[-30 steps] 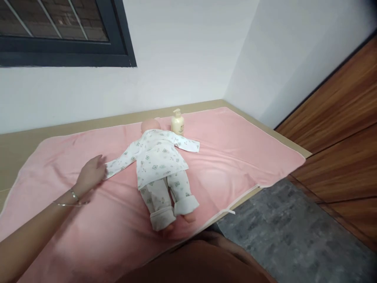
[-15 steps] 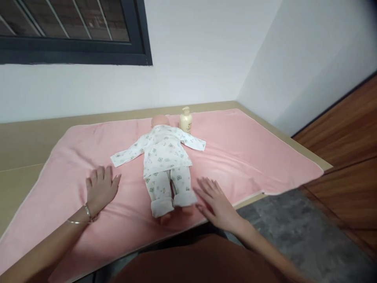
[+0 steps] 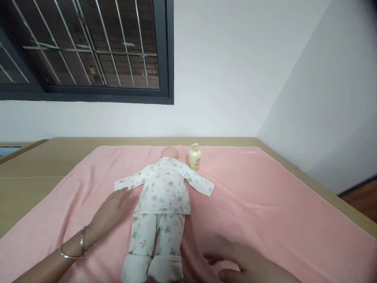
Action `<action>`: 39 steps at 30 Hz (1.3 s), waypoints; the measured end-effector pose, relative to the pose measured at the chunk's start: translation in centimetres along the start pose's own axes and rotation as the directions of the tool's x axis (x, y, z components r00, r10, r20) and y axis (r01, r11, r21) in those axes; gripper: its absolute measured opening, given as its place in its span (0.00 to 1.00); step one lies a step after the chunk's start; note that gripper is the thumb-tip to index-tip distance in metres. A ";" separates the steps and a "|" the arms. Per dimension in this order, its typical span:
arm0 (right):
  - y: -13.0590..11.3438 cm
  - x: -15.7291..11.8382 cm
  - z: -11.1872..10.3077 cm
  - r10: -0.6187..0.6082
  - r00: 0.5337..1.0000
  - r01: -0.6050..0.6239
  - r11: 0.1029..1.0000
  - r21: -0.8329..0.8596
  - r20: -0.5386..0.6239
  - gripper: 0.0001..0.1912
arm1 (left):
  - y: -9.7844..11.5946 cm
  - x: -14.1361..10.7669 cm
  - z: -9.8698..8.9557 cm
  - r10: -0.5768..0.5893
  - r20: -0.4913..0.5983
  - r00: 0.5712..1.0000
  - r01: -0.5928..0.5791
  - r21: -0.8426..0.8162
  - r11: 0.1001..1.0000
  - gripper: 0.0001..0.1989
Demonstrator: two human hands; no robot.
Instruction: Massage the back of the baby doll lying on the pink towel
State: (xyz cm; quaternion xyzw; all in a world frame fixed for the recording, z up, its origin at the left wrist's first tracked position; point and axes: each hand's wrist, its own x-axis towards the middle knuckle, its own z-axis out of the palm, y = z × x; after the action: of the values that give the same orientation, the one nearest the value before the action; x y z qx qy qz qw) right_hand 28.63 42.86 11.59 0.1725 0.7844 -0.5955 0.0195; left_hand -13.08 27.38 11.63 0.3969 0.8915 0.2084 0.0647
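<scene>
A doll in a white patterned top and matching trousers lies on a pink blanket, its bare head at the far end and both sleeves spread. My left hand, with bracelets at the wrist, is beside the doll's left-side sleeve, its fingers smeared by motion. To the right of the trouser legs, my right hand is over the blanket, also blurred. Nothing can be made out in either hand. A cream pump bottle stands upright just right of the doll's head.
The blanket covers much of a tan surface that meets a white wall. A dark-framed window with bars is at the upper left. Brown wood shows at the right edge.
The view has tilted up, showing more window and wall. My left hand has moved from the blanket up toward the doll's sleeve. My right hand now appears lower, its fingers more bent.
</scene>
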 end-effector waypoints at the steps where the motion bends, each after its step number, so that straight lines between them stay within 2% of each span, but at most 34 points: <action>1: -1.0 1.1 -0.6 0.007 1.000 -0.007 1.000 0.000 -0.020 0.28 | 1.7 -0.1 0.2 0.044 0.105 0.993 -0.038 -0.066 0.997 0.29; 3: -2.0 4.6 -1.1 0.053 0.987 -0.043 0.997 0.068 -0.152 0.26 | 3.9 -0.1 0.8 0.061 0.272 0.960 -0.019 -0.157 0.987 0.31; 5: -2.1 8.7 -0.8 0.168 0.957 -0.126 0.975 0.184 -0.238 0.31 | 4.9 0.4 1.5 0.018 0.350 0.937 0.055 -0.199 0.978 0.31; 7: -2.0 12.1 -0.2 0.244 0.945 -0.175 0.939 0.297 -0.218 0.38 | 5.1 0.9 2.1 -0.026 0.367 0.930 0.116 -0.224 0.968 0.34; 9: -2.3 14.0 0.6 0.269 0.946 -0.180 0.901 0.394 -0.182 0.38 | 5.2 1.3 2.3 -0.011 0.401 0.916 0.130 -0.271 0.954 0.35; 12: -3.4 14.6 1.5 0.272 0.940 -0.133 0.850 0.509 -0.208 0.41 | 5.4 1.4 2.0 0.062 0.451 0.890 0.110 -0.345 0.932 0.32; 14: -4.0 14.1 1.8 0.263 0.937 -0.100 0.830 0.548 -0.228 0.43 | 5.5 1.2 1.6 0.075 0.444 0.893 0.102 -0.362 0.926 0.33; 17: -4.5 13.3 1.4 0.253 0.937 -0.085 0.835 0.544 -0.242 0.39 | 5.3 0.8 1.7 0.053 0.434 0.899 0.115 -0.351 0.929 0.36; 21: -4.2 12.8 0.8 0.308 0.900 -0.146 0.879 0.453 -0.308 0.28 | 4.7 0.2 3.2 0.127 0.395 0.910 0.009 -0.325 0.946 0.33; 24: -3.7 12.9 1.4 0.289 0.863 -0.198 0.948 0.251 -0.413 0.30 | 4.2 -0.2 4.5 0.172 0.337 0.926 -0.080 -0.270 0.960 0.38; 26: -3.3 13.3 2.4 0.210 0.830 -0.245 0.969 -0.001 -0.517 0.33 | 4.0 -0.4 4.8 0.222 0.349 0.910 -0.137 -0.251 0.958 0.40; 27: -3.1 13.5 2.9 0.146 0.802 -0.280 0.949 -0.148 -0.579 0.34 | 3.9 -0.5 4.8 0.255 0.348 0.902 -0.180 -0.235 0.955 0.40; 29: -2.8 14.2 3.9 -0.050 0.741 -0.331 0.840 -0.429 -0.669 0.32 | 3.9 -0.8 4.3 0.342 0.308 0.888 -0.306 -0.161 0.938 0.34; 30: -2.6 14.6 4.3 -0.176 0.723 -0.326 0.766 -0.554 -0.668 0.31 | 4.0 -0.9 4.1 0.399 0.280 0.873 -0.385 -0.107 0.917 0.30; 32: -2.1 15.5 4.9 -0.410 0.723 -0.242 0.603 -0.760 -0.556 0.29 | 4.2 -1.1 3.6 0.520 0.252 0.816 -0.536 -0.004 0.844 0.24; 34: -1.6 16.4 5.3 -0.575 0.712 -0.124 0.462 -0.878 -0.403 0.27 | 4.5 -1.2 3.5 0.611 0.269 0.745 -0.645 0.056 0.762 0.21; 35: -1.3 16.8 5.5 -0.644 0.679 -0.081 0.410 -0.909 -0.351 0.24 | 4.5 -1.1 3.6 0.642 0.276 0.715 -0.683 0.077 0.727 0.18; 37: -0.9 17.4 5.6 -0.761 0.571 -0.036 0.351 -0.936 -0.308 0.18 | 4.5 -1.0 3.9 0.689 0.264 0.675 -0.732 0.119 0.671 0.11; 39: -0.6 17.6 5.6 -0.826 0.479 0.007 0.343 -0.939 -0.298 0.15 | 4.2 -1.0 4.3 0.735 0.204 0.646 -0.762 0.126 0.635 0.15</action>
State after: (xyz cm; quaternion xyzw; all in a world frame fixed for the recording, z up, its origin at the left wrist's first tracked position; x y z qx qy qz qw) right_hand 10.93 41.85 6.33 0.1287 0.9052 0.0311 -0.4039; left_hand -8.35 30.55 9.52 0.7485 0.6558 0.0984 -0.0088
